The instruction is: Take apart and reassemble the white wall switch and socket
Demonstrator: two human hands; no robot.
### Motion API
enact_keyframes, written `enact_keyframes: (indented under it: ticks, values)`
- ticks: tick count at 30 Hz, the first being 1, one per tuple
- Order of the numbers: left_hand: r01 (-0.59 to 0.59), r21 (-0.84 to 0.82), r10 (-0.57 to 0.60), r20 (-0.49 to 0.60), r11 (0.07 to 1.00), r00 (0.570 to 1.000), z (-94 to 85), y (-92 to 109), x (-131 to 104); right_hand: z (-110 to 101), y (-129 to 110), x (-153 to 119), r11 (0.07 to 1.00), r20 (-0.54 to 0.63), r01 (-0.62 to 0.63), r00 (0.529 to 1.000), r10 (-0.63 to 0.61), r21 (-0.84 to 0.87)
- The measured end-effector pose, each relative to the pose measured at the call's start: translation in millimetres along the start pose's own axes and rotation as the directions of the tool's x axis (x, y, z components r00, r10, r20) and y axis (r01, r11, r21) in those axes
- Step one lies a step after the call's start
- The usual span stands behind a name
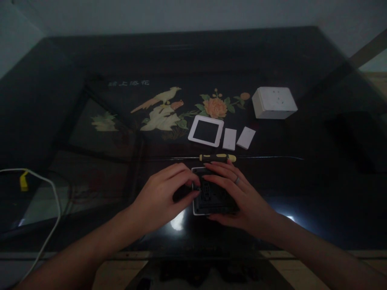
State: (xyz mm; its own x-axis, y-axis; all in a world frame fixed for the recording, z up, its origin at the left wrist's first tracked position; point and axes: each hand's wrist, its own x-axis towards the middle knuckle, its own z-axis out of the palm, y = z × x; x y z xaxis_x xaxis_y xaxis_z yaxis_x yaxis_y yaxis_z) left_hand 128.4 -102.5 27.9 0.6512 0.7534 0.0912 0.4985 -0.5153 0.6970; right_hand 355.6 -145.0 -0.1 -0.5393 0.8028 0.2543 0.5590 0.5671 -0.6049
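Note:
A square black unit with a white edge [208,205] lies on the dark glossy table near its front. My right hand [238,193] holds it from the right, fingers across its top and thumb along its near edge. Between the thumb and fingertips of my left hand [169,193] is a small dark part [196,187], held over the unit's left side; its exact shape is too small to tell. Just beyond my hands lies a screwdriver [217,158] with a yellow and black handle.
Past the screwdriver lie a white square frame [206,131] and two small white blocks [229,139], [246,137]. A white box [274,103] stands at the back right. A white cable [57,197] with a yellow tag [23,181] runs along the left.

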Motion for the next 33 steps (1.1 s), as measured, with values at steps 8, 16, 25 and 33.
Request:
enact_keyframes:
  ticks: [8, 16, 25, 33]
  values:
    - [-0.026, 0.16, 0.017, 0.054, 0.987, 0.998, -1.6, 9.3, 0.6, 0.3, -0.4, 0.1, 1.0, -0.004, 0.016, 1.0, -0.016, -0.023]
    - [-0.033, 0.151, 0.026, 0.044, 0.988, 0.999, 1.6, 9.0, -0.3, -0.3, -0.6, -0.1, 1.0, -0.005, 0.018, 1.0, -0.018, -0.024]
    - [0.068, -0.023, -0.067, 0.067, 0.997, 0.996, 0.7, 6.2, -0.4, -1.0, -0.6, 0.6, 0.999, 0.004, 0.035, 0.999, -0.035, -0.04]
    - [0.237, -0.248, -0.228, 0.064, 0.939, 0.972, 3.2, 3.7, 6.7, 0.1, -0.3, -0.6, 0.999, 0.005, 0.026, 1.0, -0.026, -0.042]
